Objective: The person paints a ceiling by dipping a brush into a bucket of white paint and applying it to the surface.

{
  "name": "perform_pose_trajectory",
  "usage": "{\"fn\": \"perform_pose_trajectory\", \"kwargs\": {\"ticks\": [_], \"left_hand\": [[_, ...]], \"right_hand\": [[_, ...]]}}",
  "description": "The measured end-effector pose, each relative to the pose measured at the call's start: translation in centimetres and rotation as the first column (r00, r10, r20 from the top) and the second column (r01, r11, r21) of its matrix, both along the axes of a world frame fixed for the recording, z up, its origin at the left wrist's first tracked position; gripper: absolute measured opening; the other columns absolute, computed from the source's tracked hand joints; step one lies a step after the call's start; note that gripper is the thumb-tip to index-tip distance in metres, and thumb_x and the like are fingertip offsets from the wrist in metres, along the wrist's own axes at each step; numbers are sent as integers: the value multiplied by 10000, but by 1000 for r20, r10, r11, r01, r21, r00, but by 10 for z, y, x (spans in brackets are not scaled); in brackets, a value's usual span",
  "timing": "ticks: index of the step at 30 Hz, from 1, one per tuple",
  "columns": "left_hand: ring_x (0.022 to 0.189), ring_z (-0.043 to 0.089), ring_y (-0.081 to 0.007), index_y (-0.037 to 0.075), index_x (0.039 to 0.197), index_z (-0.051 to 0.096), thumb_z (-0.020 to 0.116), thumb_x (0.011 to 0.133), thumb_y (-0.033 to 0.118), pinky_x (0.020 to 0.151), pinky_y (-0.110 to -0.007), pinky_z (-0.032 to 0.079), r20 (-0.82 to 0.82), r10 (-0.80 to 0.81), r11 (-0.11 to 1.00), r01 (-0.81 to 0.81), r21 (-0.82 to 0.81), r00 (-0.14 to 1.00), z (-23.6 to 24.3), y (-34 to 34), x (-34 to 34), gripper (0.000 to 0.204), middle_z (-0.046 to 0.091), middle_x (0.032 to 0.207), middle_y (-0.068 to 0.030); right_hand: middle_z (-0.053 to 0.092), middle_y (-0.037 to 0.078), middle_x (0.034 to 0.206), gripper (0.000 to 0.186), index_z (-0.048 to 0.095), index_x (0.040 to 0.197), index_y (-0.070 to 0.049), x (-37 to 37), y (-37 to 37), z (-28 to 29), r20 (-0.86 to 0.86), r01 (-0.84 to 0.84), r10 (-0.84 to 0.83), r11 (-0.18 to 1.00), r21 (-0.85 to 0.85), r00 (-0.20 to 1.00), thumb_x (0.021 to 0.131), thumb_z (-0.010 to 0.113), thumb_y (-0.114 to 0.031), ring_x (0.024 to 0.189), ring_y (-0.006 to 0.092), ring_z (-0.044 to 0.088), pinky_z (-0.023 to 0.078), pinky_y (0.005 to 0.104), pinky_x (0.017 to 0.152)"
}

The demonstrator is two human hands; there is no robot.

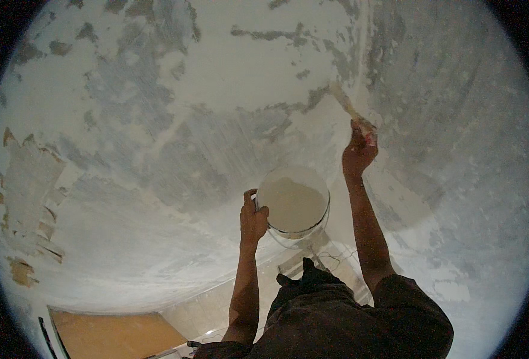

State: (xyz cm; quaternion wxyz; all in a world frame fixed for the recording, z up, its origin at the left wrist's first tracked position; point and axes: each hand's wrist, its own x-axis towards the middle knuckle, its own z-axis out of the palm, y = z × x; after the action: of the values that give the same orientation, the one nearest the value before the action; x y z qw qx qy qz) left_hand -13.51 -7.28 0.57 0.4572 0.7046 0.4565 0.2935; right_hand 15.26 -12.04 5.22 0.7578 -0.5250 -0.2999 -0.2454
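As far as could be judged, your work was only partly done. On the wall (216,69) in front of you, a pale coat covered broad areas in the upper middle, while grey patches (189,152) showed through below and between them. The adjoining wall (450,113) on your right was largely mottled grey, so much seemed left to cover, along with a ragged, peeling patch (34,179) far to the left.

Your right hand (360,149) was raised near the corner, its fingers closed around the handle of a brush (343,99), bristles up and leftward at the wall; whether they touched it you couldn't tell. Your left hand (253,222) had its fingers curled on the left side of a bucket (294,172), thumb at the rim, partly closed. The bucket hung before your torso, holding pale mix (294,206).
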Motion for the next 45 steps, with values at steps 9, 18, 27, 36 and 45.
{"fn": "perform_pose_trajectory", "kwargs": {"ticks": [9, 18, 27, 36, 45], "left_hand": [[724, 635, -333, 18, 1237, 398, 498, 696, 100, 715, -433, 495, 0, 7, 1000, -7, 22, 1000, 4, 3, -5, 557, 657, 878, -224], [698, 622, -274, 15, 1244, 394, 494, 687, 79, 683, -393, 497, 75, 18, 999, -21, 44, 997, -10, -2, 6, 569, 651, 873, -219], [712, 615, -268, 18, 1251, 388, 495, 681, 69, 691, -380, 498, 106, 6, 1000, -6, -1, 994, -30, 10, 2, 582, 662, 898, -203], [725, 624, -279, 32, 1249, 393, 486, 681, 78, 689, -377, 497, 48, 25, 999, -27, 28, 999, -23, 4, 4, 578, 660, 885, -206], [721, 620, -261, 25, 1250, 392, 489, 688, 67, 675, -376, 488, 140, 15, 999, -21, 42, 990, -44, 12, 0, 572, 657, 860, -199]], "right_hand": [[681, 121, 943, 103, 650, 960, -28, -61, -4, -20, 7, -229, 234, 956, -185, 972, 880, 639, -90, 873, 202, 655, 500, 295, 786], [651, 115, 970, 126, 618, 971, 51, 57, -3, -7, -49, 63, -61, 997, 41, 997, 951, 510, -12, 896, 200, 638, 541, 344, 823], [668, 126, 897, 112, 657, 966, -11, -40, -4, -28, 113, -310, 336, 930, -198, 935, 877, 591, 4, 871, 265, 656, 507, 329, 799], [676, 92, 968, 157, 647, 1023, 11, 48, 3, -6, 55, -51, 48, 998, 46, 997, 920, 529, 20, 886, 179, 647, 514, 299, 827], [676, 109, 933, 89, 679, 920, -55, -51, -1, -19, 99, -331, 374, 895, -297, 922, 873, 615, -97, 900, 238, 662, 507, 322, 776]]}}
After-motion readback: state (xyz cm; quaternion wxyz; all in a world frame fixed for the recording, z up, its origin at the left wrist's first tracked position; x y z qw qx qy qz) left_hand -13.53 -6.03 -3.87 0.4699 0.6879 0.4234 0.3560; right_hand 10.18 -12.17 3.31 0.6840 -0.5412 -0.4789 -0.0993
